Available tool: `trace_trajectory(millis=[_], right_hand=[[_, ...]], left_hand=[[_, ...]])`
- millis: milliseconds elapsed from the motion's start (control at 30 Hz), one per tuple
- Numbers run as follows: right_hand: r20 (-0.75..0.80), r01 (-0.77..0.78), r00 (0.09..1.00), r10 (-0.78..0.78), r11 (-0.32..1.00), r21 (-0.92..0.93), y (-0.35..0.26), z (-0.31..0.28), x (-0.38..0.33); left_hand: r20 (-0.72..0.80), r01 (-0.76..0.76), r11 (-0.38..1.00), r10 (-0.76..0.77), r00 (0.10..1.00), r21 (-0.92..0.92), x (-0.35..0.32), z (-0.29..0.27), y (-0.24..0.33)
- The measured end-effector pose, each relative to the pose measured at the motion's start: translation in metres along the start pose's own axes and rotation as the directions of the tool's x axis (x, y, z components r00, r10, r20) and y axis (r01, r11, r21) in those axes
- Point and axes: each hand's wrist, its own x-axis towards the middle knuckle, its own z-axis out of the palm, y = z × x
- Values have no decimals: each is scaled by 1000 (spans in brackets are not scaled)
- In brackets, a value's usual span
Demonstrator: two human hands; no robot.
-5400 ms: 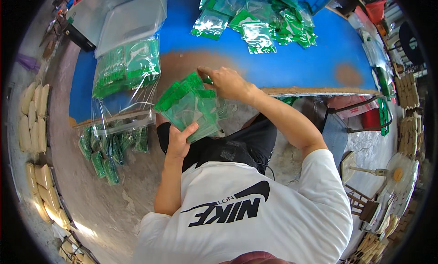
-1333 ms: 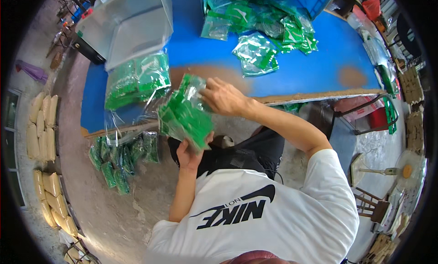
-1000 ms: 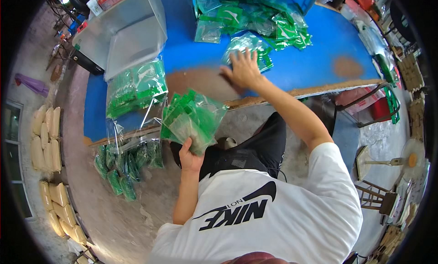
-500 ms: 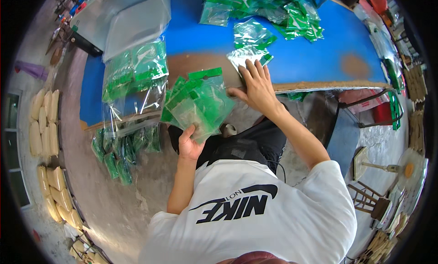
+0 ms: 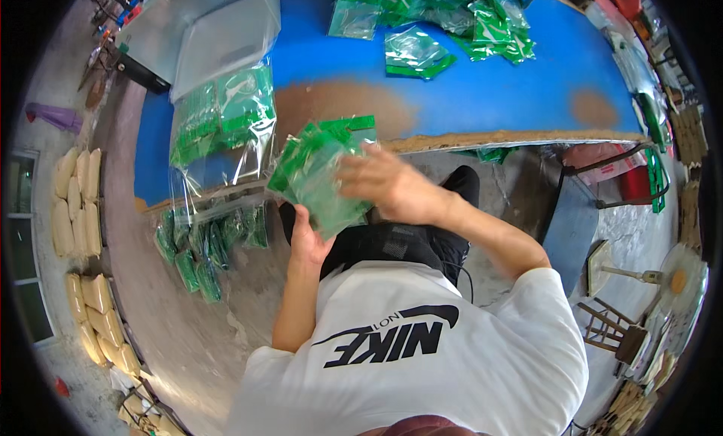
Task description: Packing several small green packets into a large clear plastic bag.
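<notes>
A fanned bunch of flat clear packets with green header strips (image 5: pixel 316 169) is gripped by my left hand (image 5: pixel 310 240), its thumb lying on the near edge. My right hand (image 5: pixel 384 184) is over the right side of that bunch, blurred by motion, so its fingers do not show clearly. Beyond them on the blue table lies a single packet (image 5: pixel 416 53) with a green strip. Farther back is a loose heap of similar packets (image 5: pixel 452 18). At the left, a large clear bag (image 5: pixel 226 120) holds stacked green packets and hangs over the table's front edge.
The blue table (image 5: pixel 527 97) has a worn brown front edge. A grey bin (image 5: pixel 199 22) stands at the far left. Below the table edge hang bundled green packets (image 5: pixel 199 259). On the right are a metal frame chair (image 5: pixel 625 176) and a wooden stool (image 5: pixel 614 334).
My right hand has moved from the table back to the bunch in my left hand. The packet under it has left the table.
</notes>
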Motion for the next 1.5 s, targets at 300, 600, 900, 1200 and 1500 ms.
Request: trace_trajectory(millis=[300,600,900,1200,1500], right_hand=[[-600,-845,527,602,447,-294,165,-32,48],[-140,-183,977,161,970,-161,91,25,8],[-356,-509,720,596,802,312,81,26,42],[-82,-599,742,665,713,363,81,31,54],[388,-456,700,600,-43,889,33,18,57]], left_hand=[[-127,20,990,-2,992,142,-1,4,-7],[135,-55,998,59,989,-30,-5,-21,17],[-42,-175,967,186,982,187,0,-18,8],[-93,-137,980,152,984,144,-10,-27,2],[-36,-121,993,121,992,13,-7,-38,-2]])
